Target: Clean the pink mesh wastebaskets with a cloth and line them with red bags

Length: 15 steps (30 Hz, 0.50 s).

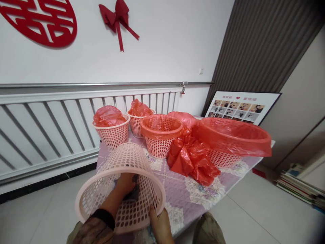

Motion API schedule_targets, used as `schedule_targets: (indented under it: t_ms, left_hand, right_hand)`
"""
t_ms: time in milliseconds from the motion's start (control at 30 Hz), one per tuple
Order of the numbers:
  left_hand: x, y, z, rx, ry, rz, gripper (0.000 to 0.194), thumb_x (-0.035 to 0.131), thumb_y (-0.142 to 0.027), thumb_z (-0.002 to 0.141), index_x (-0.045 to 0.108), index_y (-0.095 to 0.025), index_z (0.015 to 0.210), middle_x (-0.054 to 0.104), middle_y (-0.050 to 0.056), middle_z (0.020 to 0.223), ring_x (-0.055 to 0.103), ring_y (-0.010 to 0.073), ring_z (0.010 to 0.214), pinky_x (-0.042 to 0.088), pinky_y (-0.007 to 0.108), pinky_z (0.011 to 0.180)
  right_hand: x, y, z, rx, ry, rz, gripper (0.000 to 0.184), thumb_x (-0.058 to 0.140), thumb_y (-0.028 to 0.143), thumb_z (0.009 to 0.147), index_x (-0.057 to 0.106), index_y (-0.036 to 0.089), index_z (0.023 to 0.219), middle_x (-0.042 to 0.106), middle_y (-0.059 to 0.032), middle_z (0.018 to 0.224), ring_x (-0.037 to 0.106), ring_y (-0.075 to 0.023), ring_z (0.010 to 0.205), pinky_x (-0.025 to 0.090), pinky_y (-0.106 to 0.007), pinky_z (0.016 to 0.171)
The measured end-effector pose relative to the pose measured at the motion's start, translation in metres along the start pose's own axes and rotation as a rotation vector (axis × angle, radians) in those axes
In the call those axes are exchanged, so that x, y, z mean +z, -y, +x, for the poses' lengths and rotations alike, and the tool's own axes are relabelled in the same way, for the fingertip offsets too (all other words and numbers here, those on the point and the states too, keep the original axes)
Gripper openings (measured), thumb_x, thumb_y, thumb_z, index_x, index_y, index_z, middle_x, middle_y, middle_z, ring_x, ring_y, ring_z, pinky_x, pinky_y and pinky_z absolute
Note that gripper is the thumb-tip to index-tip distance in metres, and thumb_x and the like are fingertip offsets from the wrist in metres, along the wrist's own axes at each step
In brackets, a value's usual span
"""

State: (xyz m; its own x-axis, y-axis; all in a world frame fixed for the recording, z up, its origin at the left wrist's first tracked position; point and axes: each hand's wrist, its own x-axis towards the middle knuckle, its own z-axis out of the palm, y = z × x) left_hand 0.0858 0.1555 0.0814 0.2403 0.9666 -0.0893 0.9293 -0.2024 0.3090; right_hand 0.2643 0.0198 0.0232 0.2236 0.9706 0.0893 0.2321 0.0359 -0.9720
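Note:
A pale pink mesh plastic basket (127,157) lies tipped on its side, its mouth facing me. My left hand (127,182) reaches deep inside it, fingers bent over a dark cloth (132,194) pressed to the inner wall; part of the cloth is hidden by the hand. At the lower right of the mouth, my right hand (160,222) grips the basket's rim, thumb on the inside. To the right of this basket sits a roll of red plastic bags (176,150), with loose crumpled red film (200,166) beside it.
Behind stand smaller pink baskets with red film, one at the left (113,134), another lined one (159,145) in the middle. A large lined basket (225,159) stands right. A floral tablecloth (175,183) covers the table. Beyond are a radiator (50,132) and a photo board (241,105).

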Motion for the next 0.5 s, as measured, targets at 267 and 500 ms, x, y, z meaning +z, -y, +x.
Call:
schedule_targets:
  t_ms: [267,500]
  left_hand:
    - [0.014,-0.015,-0.103,0.004,0.062,-0.014,0.063,0.051,-0.014,0.073,0.064,-0.019,0.135,0.06,0.015,0.143,0.053,0.0319,0.135,0.038,0.045,0.117]
    - [0.015,-0.009,-0.155,0.078,0.3,-0.107,0.071,0.061,-0.01,0.062,0.068,-0.03,0.13,0.061,0.007,0.147,0.054,0.0272,0.137,0.04,0.039,0.119]
  right_hand:
    - [0.0,0.004,0.001,0.018,-0.003,-0.029,0.056,0.052,0.053,0.086,0.08,0.01,0.109,0.079,-0.0199,0.109,0.074,-0.0365,0.108,0.058,-0.043,0.094]
    - [0.001,-0.005,0.003,-0.002,0.008,-0.046,0.063,0.048,0.057,0.088,0.077,0.009,0.115,0.077,-0.0205,0.117,0.071,-0.0357,0.116,0.056,-0.041,0.099]
